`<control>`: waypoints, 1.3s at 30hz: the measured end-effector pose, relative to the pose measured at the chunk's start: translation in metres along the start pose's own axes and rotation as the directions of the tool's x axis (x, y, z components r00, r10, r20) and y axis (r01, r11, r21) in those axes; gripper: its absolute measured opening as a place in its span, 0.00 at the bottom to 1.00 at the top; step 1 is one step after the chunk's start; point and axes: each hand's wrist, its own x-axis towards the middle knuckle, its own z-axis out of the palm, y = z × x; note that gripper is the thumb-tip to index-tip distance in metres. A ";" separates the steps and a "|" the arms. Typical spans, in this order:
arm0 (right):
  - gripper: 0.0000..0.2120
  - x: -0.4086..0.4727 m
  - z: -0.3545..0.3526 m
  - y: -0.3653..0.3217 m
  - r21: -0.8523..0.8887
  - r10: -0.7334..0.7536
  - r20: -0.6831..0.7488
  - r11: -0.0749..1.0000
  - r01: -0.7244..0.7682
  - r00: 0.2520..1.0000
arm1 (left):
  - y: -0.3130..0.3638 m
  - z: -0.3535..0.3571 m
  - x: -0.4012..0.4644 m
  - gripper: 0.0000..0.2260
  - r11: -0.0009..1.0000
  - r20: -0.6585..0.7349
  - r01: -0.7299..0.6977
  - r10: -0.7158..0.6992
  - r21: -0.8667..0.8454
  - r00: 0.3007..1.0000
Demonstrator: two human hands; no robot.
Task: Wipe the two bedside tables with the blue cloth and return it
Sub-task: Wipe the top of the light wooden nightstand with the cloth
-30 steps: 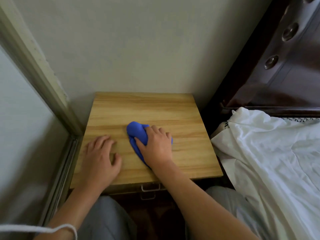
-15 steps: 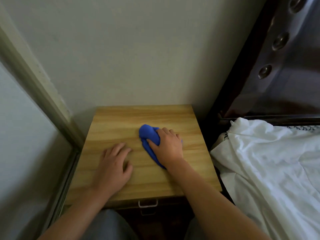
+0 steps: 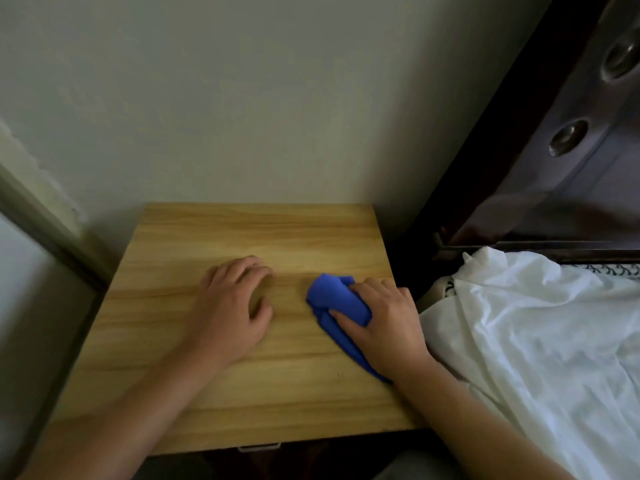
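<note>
A light wooden bedside table [image 3: 242, 237] fills the middle of the view, set against a pale wall. My right hand [image 3: 388, 323] presses a bunched blue cloth [image 3: 332, 296] onto the table's right side, close to its right edge; part of the cloth trails back under my palm. My left hand [image 3: 232, 306] rests flat on the tabletop near its middle, fingers spread, holding nothing. Only this one table is in view.
A bed with a rumpled white sheet [image 3: 536, 341] lies right of the table, under a dark headboard [image 3: 571, 133] with round studs. A window or door frame [image 3: 45, 230] runs down the left. A metal drawer handle [image 3: 258, 446] shows at the table's front edge.
My right hand has slid the blue cloth from the middle of the table toward its right edge. My left hand has shifted forward and right. The view has moved closer.
</note>
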 end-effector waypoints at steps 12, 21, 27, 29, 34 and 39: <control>0.16 0.177 0.038 0.003 -0.010 0.197 -0.044 0.980 -0.197 0.979 | -0.002 0.001 0.000 0.22 0.999 0.025 0.031 -0.031 -0.011 0.999; 0.16 0.037 0.026 -0.048 0.048 -0.081 0.066 0.996 0.078 0.995 | -0.002 0.004 -0.001 0.25 0.999 -0.008 0.040 -0.040 -0.001 0.999; 0.19 0.002 0.001 -0.018 0.068 -0.151 0.135 0.987 0.143 0.979 | -0.003 0.005 -0.001 0.23 1.000 -0.013 0.022 -0.022 -0.010 1.000; 0.18 0.020 -0.002 0.004 0.023 -0.082 0.090 0.997 0.080 0.993 | -0.003 0.006 0.000 0.22 1.000 -0.020 0.026 -0.026 -0.013 0.999; 0.18 0.104 0.007 0.054 0.160 0.198 -0.005 0.968 -0.195 0.980 | -0.005 0.007 0.000 0.21 1.000 -0.014 0.013 -0.013 0.002 1.000; 0.14 0.166 0.023 0.065 0.252 0.211 -0.032 0.948 -0.196 0.977 | -0.004 0.004 0.001 0.21 1.000 0.008 0.025 -0.025 0.009 1.000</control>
